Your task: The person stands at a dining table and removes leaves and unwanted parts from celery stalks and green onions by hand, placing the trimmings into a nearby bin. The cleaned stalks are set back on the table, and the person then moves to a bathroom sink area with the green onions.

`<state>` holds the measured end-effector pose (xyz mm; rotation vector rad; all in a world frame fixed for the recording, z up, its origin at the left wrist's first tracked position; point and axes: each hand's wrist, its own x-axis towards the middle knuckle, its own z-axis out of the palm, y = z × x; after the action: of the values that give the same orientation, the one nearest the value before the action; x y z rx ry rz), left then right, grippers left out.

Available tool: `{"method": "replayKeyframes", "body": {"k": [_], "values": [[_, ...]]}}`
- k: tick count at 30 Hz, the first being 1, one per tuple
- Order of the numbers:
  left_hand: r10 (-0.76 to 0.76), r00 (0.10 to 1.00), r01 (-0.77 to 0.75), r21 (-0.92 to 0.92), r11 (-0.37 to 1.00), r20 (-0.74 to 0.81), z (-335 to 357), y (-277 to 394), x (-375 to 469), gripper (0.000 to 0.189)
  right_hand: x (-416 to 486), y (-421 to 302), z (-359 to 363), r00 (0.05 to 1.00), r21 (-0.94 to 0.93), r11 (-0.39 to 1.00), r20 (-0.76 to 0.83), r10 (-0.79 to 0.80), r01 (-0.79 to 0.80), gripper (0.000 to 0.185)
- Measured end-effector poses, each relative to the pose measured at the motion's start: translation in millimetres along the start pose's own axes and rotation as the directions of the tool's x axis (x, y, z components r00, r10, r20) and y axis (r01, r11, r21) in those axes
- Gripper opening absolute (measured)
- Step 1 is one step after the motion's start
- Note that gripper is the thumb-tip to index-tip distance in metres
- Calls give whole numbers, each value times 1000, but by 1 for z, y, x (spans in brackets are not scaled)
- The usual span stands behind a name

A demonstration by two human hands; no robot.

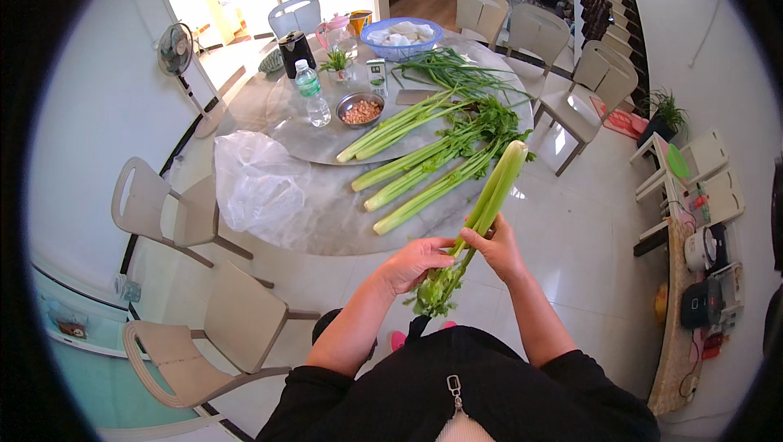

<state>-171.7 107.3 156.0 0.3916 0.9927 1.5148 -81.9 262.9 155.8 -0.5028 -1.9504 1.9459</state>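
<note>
A bunch of celery (498, 188) is in my hands in front of the table, its pale root end up and its leaves hanging near my body. My right hand (498, 250) grips the stalks around their middle, thumb across the front. Lower down, my left hand (422, 263) has its fingers on the stalks just above the leaves. Several more celery bunches (422, 194) lie side by side on the marble-look round table (330, 222), root ends towards me. Behind them, green onions (452, 72) are spread out.
On the table are a clear plastic bag (260, 179), a water bottle (312, 93), a steel bowl of peanuts (361, 110), a carton (377, 77), a black kettle (296, 53) and a blue plastic basket (400, 41). Chairs (244, 313) surround it. A fan (177, 53) stands at left.
</note>
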Motion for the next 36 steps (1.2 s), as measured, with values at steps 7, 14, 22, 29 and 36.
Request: {"method": "replayKeyframes", "body": {"k": [7, 14, 22, 29, 36], "values": [[-25, 999, 28, -119, 993, 25, 0, -8, -3, 30, 0, -8, -5, 999, 61, 997, -4, 42, -42, 33], [-68, 984, 89, -122, 989, 162, 3, -12, -1, 24, -2, -5, -6, 996, 78, 997, 91, -4, -3, 33], [47, 995, -20, -285, 958, 88, 16, -36, -3, 20, -2, -14, -5, 989, 116, 993, 147, -20, 3, 27], [84, 996, -80, -79, 994, 44, 8, -47, 0, 18, 0, -8, -5, 987, 104, 995, 160, -22, 5, 24], [126, 990, -123, -60, 991, 60, 8, -39, -7, 21, 1, -10, -5, 986, 101, 995, 168, -5, -13, 23]]}}
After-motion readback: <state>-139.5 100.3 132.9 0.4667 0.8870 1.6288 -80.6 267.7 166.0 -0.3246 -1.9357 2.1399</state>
